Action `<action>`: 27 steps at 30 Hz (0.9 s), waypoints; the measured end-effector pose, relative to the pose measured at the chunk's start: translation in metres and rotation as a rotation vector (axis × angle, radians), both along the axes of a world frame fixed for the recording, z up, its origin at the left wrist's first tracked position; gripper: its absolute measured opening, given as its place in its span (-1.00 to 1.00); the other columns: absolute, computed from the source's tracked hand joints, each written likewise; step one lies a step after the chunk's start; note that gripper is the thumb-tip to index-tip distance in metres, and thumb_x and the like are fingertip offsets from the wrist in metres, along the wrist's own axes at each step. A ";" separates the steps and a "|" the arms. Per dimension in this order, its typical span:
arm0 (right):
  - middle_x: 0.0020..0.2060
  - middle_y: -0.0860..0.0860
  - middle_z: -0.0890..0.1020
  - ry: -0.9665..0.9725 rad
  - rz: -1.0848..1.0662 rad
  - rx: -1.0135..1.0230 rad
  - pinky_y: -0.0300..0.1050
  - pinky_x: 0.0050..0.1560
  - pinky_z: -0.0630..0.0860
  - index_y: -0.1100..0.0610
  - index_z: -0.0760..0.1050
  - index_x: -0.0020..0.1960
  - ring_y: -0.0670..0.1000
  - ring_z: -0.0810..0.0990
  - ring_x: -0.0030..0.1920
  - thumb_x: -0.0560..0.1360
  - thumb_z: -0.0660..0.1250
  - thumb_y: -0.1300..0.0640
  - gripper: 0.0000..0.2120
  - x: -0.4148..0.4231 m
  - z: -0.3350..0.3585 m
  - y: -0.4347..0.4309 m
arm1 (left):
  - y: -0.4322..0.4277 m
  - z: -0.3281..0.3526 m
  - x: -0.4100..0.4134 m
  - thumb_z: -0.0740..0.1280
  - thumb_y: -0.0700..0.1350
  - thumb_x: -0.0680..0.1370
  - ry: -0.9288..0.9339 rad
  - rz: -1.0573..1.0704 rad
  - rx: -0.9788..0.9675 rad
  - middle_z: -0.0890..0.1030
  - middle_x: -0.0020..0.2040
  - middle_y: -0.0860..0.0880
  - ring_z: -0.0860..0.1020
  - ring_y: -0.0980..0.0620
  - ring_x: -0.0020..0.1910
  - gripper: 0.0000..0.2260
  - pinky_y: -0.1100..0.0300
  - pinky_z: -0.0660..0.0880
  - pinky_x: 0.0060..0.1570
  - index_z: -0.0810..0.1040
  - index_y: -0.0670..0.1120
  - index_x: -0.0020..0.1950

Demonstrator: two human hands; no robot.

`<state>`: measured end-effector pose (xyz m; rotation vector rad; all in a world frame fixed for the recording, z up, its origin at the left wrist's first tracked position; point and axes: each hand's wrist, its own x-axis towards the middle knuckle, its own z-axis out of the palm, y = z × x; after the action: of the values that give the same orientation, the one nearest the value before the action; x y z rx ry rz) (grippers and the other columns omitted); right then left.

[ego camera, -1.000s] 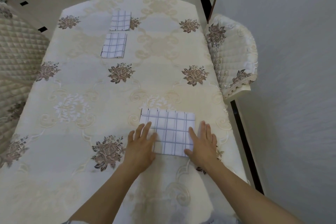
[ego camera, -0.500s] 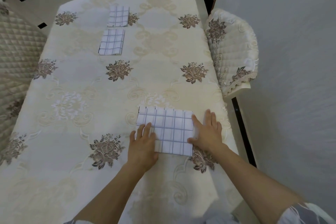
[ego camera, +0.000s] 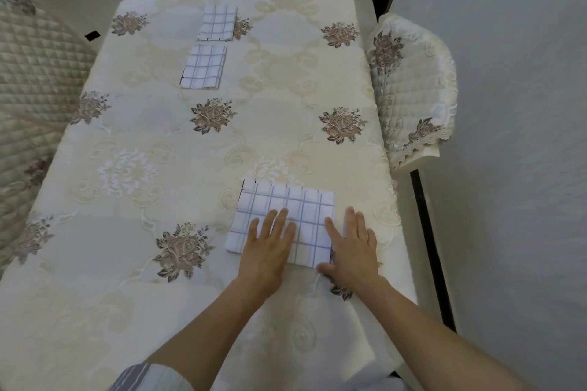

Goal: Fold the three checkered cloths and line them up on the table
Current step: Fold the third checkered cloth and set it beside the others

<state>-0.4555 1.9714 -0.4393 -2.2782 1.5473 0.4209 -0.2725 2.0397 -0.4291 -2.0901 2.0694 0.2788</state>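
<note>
Lying released, left grip [ego camera: 270, 246] and right grip [ego camera: 353, 247] touch near cloth [ego camera: 305, 204]; middle cloth [ego camera: 203, 70], far cloth [ego camera: 218, 22] beyond.

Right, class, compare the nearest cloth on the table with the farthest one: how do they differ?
The near cloth lies wide, crosswise; the far cloth is narrow, lengthwise. The left hand rests flat on the near cloth; nothing touches the far cloth. Both are white with blue checks.

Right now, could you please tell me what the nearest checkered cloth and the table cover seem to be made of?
Nearest checkered cloth: thin woven fabric, likely cotton, matte; lies flat with crisp folded edges. Table cover: thicker cream fabric, slight sheen, with raised-looking floral embroidery; fibre unclear.
</note>
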 end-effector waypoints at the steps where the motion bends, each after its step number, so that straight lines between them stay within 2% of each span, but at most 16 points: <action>1: 0.51 0.21 -0.33 -0.006 -0.003 -0.003 0.21 0.48 -0.10 -0.14 -0.17 0.55 0.26 -0.31 0.51 0.37 0.35 -0.35 -0.02 0.000 0.000 0.000 | 0.000 0.000 -0.004 0.44 -0.30 0.34 0.003 0.006 -0.005 0.03 0.60 -0.16 0.01 -0.21 0.57 -0.21 -0.20 0.04 0.48 0.19 -0.09 0.51; 6: 0.51 0.20 -0.34 -0.013 0.011 0.009 0.21 0.47 -0.13 -0.14 -0.18 0.56 0.25 -0.33 0.51 0.38 0.33 -0.35 -0.02 -0.002 0.001 -0.001 | -0.006 0.006 -0.017 0.37 -0.31 0.48 -0.017 -0.010 0.014 -0.18 0.60 -0.15 -0.19 -0.18 0.57 -0.21 -0.17 -0.14 0.50 -0.03 -0.10 0.58; 8: 0.51 0.20 -0.33 -0.022 0.015 0.005 0.21 0.48 -0.12 -0.13 -0.16 0.56 0.25 -0.32 0.51 0.37 0.34 -0.35 -0.02 -0.003 0.003 -0.002 | -0.006 0.007 -0.018 0.38 -0.31 0.47 -0.026 -0.008 0.012 -0.16 0.60 -0.16 -0.18 -0.19 0.57 -0.20 -0.18 -0.13 0.50 -0.01 -0.11 0.58; 12: 0.51 0.20 -0.35 -0.047 0.001 0.023 0.20 0.49 -0.14 -0.12 -0.15 0.56 0.25 -0.34 0.51 0.38 0.36 -0.32 -0.03 -0.001 0.006 -0.002 | -0.001 0.001 -0.018 0.45 -0.29 0.36 0.019 0.002 -0.002 0.05 0.60 -0.15 -0.01 -0.19 0.58 -0.21 -0.19 0.03 0.49 0.19 -0.07 0.51; 16: 0.49 0.19 -0.39 -0.069 -0.015 0.049 0.19 0.49 -0.17 -0.13 -0.17 0.56 0.23 -0.37 0.50 0.39 0.36 -0.31 -0.03 -0.001 0.007 -0.002 | -0.009 0.006 -0.023 0.41 -0.24 0.39 0.057 -0.060 0.016 -0.08 0.60 -0.12 -0.11 -0.17 0.57 -0.26 -0.18 -0.10 0.50 0.14 -0.03 0.49; 19: 0.49 0.19 -0.40 -0.071 -0.013 0.044 0.19 0.48 -0.18 -0.13 -0.17 0.56 0.23 -0.38 0.50 0.38 0.36 -0.32 -0.03 -0.002 0.006 -0.003 | -0.016 0.005 -0.024 0.44 -0.22 0.39 0.008 -0.108 0.022 -0.05 0.60 -0.15 -0.09 -0.19 0.57 -0.27 -0.21 -0.08 0.49 0.19 -0.06 0.49; 23: 0.50 0.19 -0.37 -0.061 0.000 0.035 0.20 0.48 -0.18 -0.13 -0.16 0.56 0.24 -0.36 0.50 0.38 0.34 -0.34 -0.03 -0.003 0.005 -0.003 | -0.018 0.002 -0.029 0.41 -0.25 0.43 -0.033 -0.106 0.010 -0.06 0.60 -0.17 -0.10 -0.20 0.58 -0.27 -0.22 -0.08 0.49 0.13 -0.11 0.52; 25: 0.51 0.20 -0.36 -0.062 0.000 0.034 0.20 0.48 -0.18 -0.12 -0.16 0.56 0.24 -0.35 0.51 0.39 0.34 -0.33 -0.04 -0.003 0.005 -0.003 | -0.017 0.001 -0.032 0.42 -0.25 0.41 -0.025 -0.088 -0.018 0.02 0.59 -0.18 -0.03 -0.20 0.57 -0.28 -0.21 -0.03 0.50 0.18 -0.12 0.51; 27: 0.51 0.19 -0.35 -0.066 -0.004 0.038 0.19 0.48 -0.19 -0.12 -0.17 0.56 0.24 -0.35 0.51 0.40 0.34 -0.32 -0.05 -0.003 0.005 -0.003 | -0.014 -0.001 -0.034 0.48 -0.24 0.32 0.010 -0.096 -0.039 0.25 0.53 -0.19 0.19 -0.21 0.53 -0.31 -0.20 0.16 0.45 0.35 -0.12 0.42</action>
<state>-0.4588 1.9687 -0.4338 -2.2376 1.4987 0.3668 -0.3060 2.0260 -0.4305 -2.0072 2.1899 0.2375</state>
